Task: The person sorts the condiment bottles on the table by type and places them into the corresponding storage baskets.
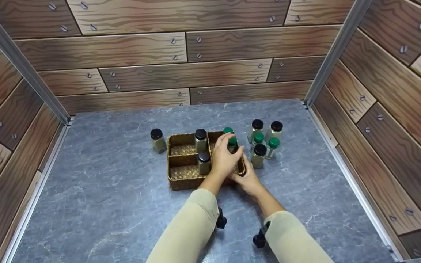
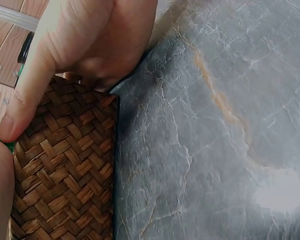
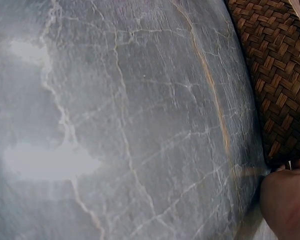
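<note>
We are pinching a green-capped jar (image 1: 232, 143) with the left hand (image 1: 225, 156) at the basket's (image 1: 185, 184) right side, apparently keeping it upright; with the right hand (image 1: 249, 180) we are gripping the basket's near-right corner, likely steadying it mid-worktop (image 1: 104, 201). Five loose jars (image 1: 257, 159) are standing towards the worktop's right edge.

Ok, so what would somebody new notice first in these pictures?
Probably the woven basket near the middle of the gray marbled tabletop, with the left hand over it and the right hand at its near right corner. Next, perhaps, the five black- and green-capped bottles clustered just right of it. Then the wood-patterned walls behind and on both sides.
</note>
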Demonstrator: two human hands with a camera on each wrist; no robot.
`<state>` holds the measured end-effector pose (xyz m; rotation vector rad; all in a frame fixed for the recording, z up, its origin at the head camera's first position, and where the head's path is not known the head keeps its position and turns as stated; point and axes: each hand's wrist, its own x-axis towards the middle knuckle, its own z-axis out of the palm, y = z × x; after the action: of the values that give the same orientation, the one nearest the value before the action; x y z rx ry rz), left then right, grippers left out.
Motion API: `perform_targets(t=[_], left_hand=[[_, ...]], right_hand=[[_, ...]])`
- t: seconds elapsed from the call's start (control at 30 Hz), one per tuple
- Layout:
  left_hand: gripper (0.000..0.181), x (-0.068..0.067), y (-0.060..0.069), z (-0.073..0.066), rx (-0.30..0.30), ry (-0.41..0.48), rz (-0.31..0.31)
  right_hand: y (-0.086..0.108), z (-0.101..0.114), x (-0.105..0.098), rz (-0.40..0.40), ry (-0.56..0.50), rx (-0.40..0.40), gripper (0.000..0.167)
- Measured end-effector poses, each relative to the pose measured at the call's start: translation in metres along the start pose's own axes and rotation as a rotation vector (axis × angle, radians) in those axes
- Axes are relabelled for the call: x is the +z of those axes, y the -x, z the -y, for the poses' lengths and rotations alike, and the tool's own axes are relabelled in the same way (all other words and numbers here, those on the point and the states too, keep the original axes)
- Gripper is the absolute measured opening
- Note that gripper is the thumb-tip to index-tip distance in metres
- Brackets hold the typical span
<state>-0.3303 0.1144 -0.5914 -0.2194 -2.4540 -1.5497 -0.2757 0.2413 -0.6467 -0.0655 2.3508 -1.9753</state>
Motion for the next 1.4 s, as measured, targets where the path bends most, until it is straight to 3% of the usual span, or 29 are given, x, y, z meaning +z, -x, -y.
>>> perform_targets(t=[0.23, 0.4, 0.57, 0.73, 1.03, 1.27, 1.4], left_hand=[[0.042, 0.001, 0.002, 0.005, 0.205, 0.004, -0.030], [0.036, -0.014, 0.006, -0.010, 0.338, -0.028, -0.005], [0.033, -0.035, 0.005, -0.023, 0.416, -0.018, -0.068], [0.038, -0.060, 0.003, -0.023, 0.407, -0.014, -0.077], [0.032, -0.101, 0.005, 0.005, 0.306, -0.013, -0.043], [0.030, -0.131, -0.004, 0.028, 0.263, -0.015, -0.142], [0.028, -0.150, -0.011, 0.042, 0.271, -0.082, -0.171]], right_hand=[[-0.002, 0.000, 0.000, 0.013, -0.001, -0.014, 0.105], [-0.003, 0.001, -0.002, 0.004, 0.011, -0.008, 0.110], [-0.005, 0.002, 0.000, -0.011, -0.012, -0.016, 0.106], [-0.004, 0.003, 0.003, -0.015, -0.046, -0.018, 0.098], [-0.002, 0.001, 0.004, -0.002, -0.065, -0.020, 0.100], [-0.002, 0.002, 0.005, -0.017, -0.057, 0.000, 0.098], [-0.002, 0.002, 0.004, -0.012, -0.057, 0.001, 0.099]])
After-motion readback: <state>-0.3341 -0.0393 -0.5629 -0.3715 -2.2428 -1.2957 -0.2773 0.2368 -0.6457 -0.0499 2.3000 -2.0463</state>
